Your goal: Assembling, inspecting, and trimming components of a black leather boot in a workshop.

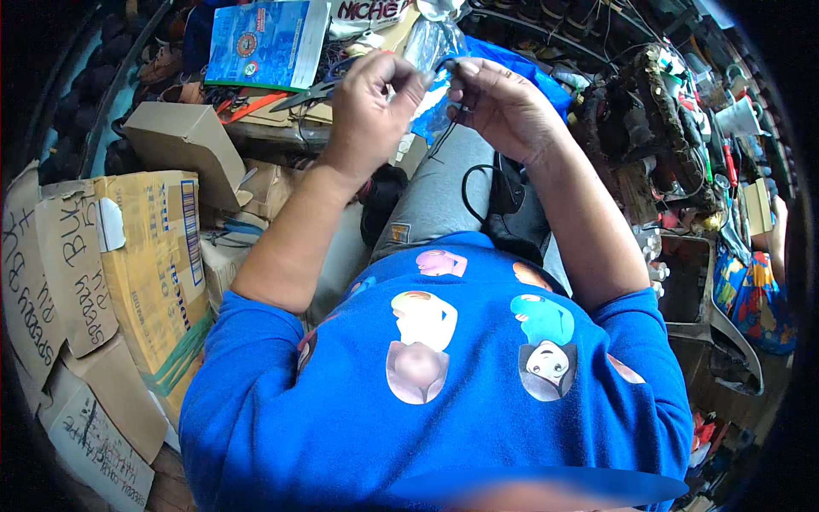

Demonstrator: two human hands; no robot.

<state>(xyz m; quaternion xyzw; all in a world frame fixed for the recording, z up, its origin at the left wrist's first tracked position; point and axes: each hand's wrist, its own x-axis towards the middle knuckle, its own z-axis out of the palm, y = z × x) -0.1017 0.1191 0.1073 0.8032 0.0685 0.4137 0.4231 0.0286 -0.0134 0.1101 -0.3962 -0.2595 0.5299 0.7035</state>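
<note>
Over my lap, both hands are raised close together with a thin black cord (445,136) between them. My left hand (371,107) is closed, thumb and forefinger pinched at the cord's upper end. My right hand (509,107) pinches the cord at a small dark bunch by its fingertips. From there the cord's loose ends hang down toward my grey trousers (444,192). A black item (509,192) with a curved black loop lies by my thigh; its kind is unclear.
Cardboard boxes (149,273) stack on the left. Ahead, a blue-covered book (266,44) and dark-bladed scissors (305,96) lie on a cluttered surface. Tools and a white cup (740,118) crowd the right, near a person's arm (778,239). Shoes fill shelves behind.
</note>
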